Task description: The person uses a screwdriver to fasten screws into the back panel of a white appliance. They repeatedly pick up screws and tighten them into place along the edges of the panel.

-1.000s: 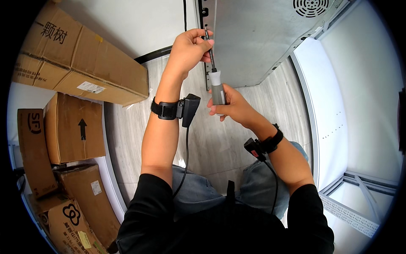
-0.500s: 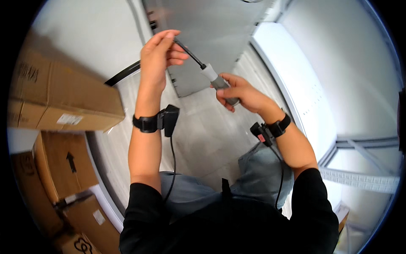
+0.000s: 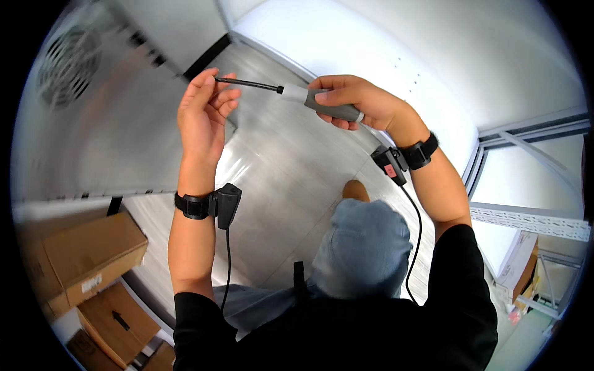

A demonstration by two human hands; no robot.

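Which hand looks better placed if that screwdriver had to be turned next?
Probably the right hand: it wraps around the screwdriver's grey handle. The left hand only pinches the far end of the thin dark shaft, so it seems better suited to steadying.

1. Screwdriver (image 3: 296, 93), upper middle of the frame: dark grey handle, pale grey collar, black shaft.
2. Left wrist device (image 3: 228, 206): black.
3. Right wrist device (image 3: 388, 164): black, pinkish-red patch.
4. Trousers (image 3: 362, 250), lower middle: faded blue.
5. Shoe (image 3: 355, 190): tan.
6. Floor (image 3: 291, 167): grey, faintly streaked.
7. Metal panel (image 3: 105, 145), left: silver-grey, concentric vent pattern.
8. Cardboard boxes (image 3: 102, 242), lower left: brown, 1 with a black arrow.
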